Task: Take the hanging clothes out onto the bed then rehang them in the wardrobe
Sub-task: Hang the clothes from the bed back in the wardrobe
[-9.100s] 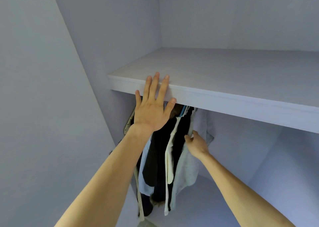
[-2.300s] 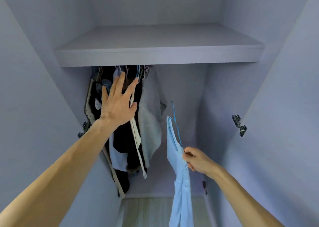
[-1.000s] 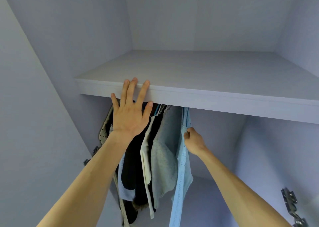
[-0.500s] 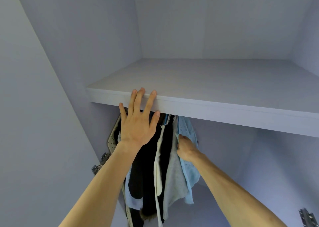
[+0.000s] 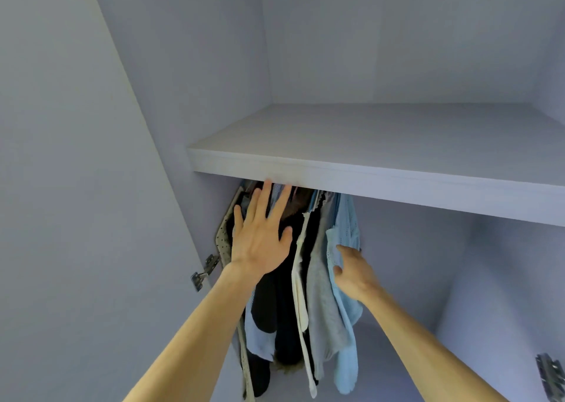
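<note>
Head view puts us inside the wardrobe (image 5: 189, 65), looking up at a pale shelf (image 5: 382, 184) that runs across it. Under the shelf's left end we see the clothes (image 5: 287, 334) hanging in a tight bunch, their hangers hidden behind the shelf's front edge. From that end inward we count a dotted piece (image 5: 222, 236), a black piece (image 5: 264, 306), a pale blue piece (image 5: 258, 340) lower down, a cream strip (image 5: 298, 297), a grey top (image 5: 321, 303) and last a blue top (image 5: 347, 224), the one farthest along under the shelf. The left hand (image 5: 261, 242) is raised in front of the dark pieces, just below the shelf's front edge, its fingers straight and spread, gripping nothing. Its longest fingertip comes close to that edge, and we cannot tell whether the palm presses the cloth. The right hand (image 5: 354, 276) sits lower beneath the shelf, at the blue top, fingers loosely apart with no cloth pinched between them. Its fingertips lie against the blue knit or just short of it, and we cannot say which. Both forearms are bare. A metal hinge (image 5: 203, 271) sits on the side wall below the shelf's left end, beside the dotted piece, and a second hinge (image 5: 550, 377) shows well below the shelf's right part.
</note>
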Tool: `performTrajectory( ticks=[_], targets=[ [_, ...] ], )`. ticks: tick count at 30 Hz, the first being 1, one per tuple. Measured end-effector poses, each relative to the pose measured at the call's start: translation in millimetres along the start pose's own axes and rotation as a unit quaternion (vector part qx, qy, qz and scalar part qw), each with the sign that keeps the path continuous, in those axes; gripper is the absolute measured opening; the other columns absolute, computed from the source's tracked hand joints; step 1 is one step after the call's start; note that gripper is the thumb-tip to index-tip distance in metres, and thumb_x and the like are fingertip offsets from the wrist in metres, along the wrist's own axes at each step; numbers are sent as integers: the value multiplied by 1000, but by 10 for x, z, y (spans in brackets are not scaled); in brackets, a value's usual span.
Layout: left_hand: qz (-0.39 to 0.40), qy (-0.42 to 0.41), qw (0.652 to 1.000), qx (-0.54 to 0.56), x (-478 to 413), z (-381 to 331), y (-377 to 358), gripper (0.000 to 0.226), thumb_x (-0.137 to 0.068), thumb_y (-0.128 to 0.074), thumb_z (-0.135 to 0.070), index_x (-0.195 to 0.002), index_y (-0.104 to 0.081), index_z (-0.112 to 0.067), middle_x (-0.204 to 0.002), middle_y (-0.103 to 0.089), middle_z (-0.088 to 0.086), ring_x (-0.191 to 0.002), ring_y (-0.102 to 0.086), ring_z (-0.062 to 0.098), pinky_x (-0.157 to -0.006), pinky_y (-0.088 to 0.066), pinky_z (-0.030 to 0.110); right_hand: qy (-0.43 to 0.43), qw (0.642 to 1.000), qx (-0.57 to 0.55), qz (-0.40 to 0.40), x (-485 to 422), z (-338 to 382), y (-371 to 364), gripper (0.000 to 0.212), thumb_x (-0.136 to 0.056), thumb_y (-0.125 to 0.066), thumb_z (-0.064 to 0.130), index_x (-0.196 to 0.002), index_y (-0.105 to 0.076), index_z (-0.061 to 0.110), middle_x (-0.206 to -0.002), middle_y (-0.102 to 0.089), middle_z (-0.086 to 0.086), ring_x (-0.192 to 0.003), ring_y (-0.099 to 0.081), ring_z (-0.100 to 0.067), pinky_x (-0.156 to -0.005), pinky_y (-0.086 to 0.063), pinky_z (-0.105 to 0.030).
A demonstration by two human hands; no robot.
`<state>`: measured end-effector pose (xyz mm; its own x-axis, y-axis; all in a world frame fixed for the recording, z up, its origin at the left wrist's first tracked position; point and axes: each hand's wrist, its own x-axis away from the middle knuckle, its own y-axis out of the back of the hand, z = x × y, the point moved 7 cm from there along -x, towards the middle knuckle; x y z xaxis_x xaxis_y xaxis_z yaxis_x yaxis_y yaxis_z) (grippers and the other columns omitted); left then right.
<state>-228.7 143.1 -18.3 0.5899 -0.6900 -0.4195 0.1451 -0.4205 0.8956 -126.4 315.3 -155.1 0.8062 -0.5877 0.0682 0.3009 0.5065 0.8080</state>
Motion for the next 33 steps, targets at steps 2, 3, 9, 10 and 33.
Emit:
performTrajectory(
  ticks=[2,3,9,10,33],
  targets=[
    [53,25,998,4,421,170,-139,79,-101,-45,-40,-155,12,-44,-166,17,-4,-154,10,21,-123,-3,56,34,999,-23,-12,265,77,-45,50,-102,-47,22,-150,-35,20,-158,-32,-1,-142,-36,-21,-113,-33,-34],
    [75,45,996,14,656,283,-195,77,-101,-45,-39,-155,10,-45,-166,15,-4,-154,10,21,-123,-4,56,58,997,-40,-21,420,147,-69,46,-101,-48,22,-147,-41,22,-156,-35,2,-142,-36,-18,-113,-33,-32],
    [161,207,965,31,2491,1007,-329,64,-103,-39,-43,-157,-3,-43,-167,1,-6,-154,3,19,-124,-4,49,196,976,-97,-13,1601,719,-385,31,-98,-57,31,-127,-59,41,-139,-40,32,-132,-32,9,-104,-26,-15],
    [169,233,957,24,2847,1117,-317,64,-102,-39,-45,-157,-6,-43,-167,-2,-6,-154,0,20,-124,-6,48,211,972,-102,2,1783,809,-491,30,-98,-57,33,-126,-60,43,-139,-40,34,-132,-31,12,-104,-26,-15],
    [-36,929,368,15,10747,-1670,1521,52,-102,-38,-43,-153,-33,-33,-154,-38,-8,-141,-38,18,-115,-30,45,733,456,55,502,7725,3030,-3409,33,-95,-55,45,-128,-57,48,-139,-43,32,-141,-31,1,-111,-25,-19]
  ],
)
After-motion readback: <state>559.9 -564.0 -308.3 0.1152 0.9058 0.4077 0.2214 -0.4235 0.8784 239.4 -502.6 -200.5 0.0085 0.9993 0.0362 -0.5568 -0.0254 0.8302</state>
